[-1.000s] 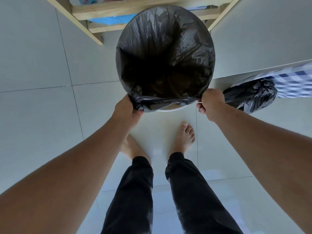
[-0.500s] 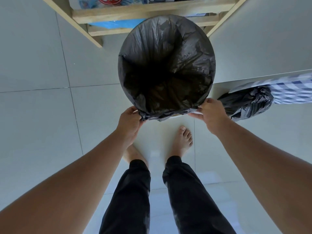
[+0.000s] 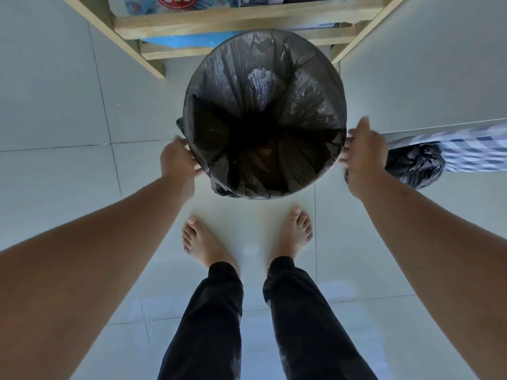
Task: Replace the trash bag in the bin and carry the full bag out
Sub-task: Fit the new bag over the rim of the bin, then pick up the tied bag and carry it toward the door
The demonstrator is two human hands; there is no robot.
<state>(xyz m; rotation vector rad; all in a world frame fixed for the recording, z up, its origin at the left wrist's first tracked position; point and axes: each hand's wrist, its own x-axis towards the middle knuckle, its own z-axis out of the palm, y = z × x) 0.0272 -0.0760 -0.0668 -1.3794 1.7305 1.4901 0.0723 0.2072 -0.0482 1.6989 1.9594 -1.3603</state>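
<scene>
A: Where's the liner?
B: The fresh black liner sits in the round bin, mouth open, its edge folded over the rim, with a loose bunch hanging at the near side. The bin stands on the pale tile floor, just ahead of your bare feet.

A: Your hands?
B: Your left hand is at the left rim, fingers curled against the plastic; blur hides whether that grip pinches it. Your right hand is at the right rim, grip spread, fingertips at the edge; I cannot tell if they touch.

A: The full bag?
B: The tied black bag lies on the floor just right of the bin, partly behind your right wrist, beside a blue-checked cloth.

A: Anything crowding you?
B: A wooden shelf frame stands right behind the bin, holding packages. A pale panel runs along the right.
</scene>
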